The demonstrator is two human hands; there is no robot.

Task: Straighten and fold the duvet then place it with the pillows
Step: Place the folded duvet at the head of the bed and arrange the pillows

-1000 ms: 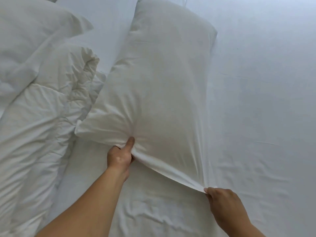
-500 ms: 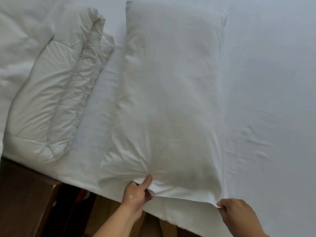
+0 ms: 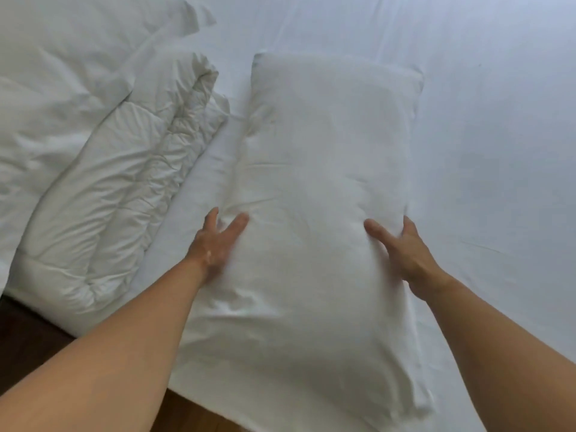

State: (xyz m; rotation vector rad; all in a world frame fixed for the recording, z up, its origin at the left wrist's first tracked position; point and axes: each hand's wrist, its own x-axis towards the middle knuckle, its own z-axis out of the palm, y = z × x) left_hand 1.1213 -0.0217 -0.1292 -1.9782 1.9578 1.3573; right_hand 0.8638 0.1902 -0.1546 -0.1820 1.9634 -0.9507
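A bed covered by a white sheet (image 3: 498,151) is seen from above, its near edge bordered at lower left by a patch of dark wood (image 3: 28,338). A white pillow (image 3: 327,182) is laid lengthwise down the middle of the sheet, with its near end drawn up to the bed's edge, and is flanked by two bare forearms.

The left hand (image 3: 215,241) is placed against the pillow's left side. Its fingers are straight and spread, so the cloth is pressed and not gripped; the hand's outline is blurred. The right hand (image 3: 408,251) is set against the pillow's right side, with the thumb laid over the top face and the fingers stretched flat along the edge. Here too the cloth is pressed rather than pinched.

The folded duvet (image 3: 118,188) is found to the left of the pillow as a long, creased bundle lying on the sheet, roughly parallel to it. A narrow strip of bare sheet is left between the two, so they are near but apart. The duvet is touched by neither hand, and its near end is rested at the bed's edge.

A second pillow (image 3: 62,73) is shown at upper left, beside the duvet, with a loose flap of its case spread toward the top. Whether it is touched by the duvet cannot be told.
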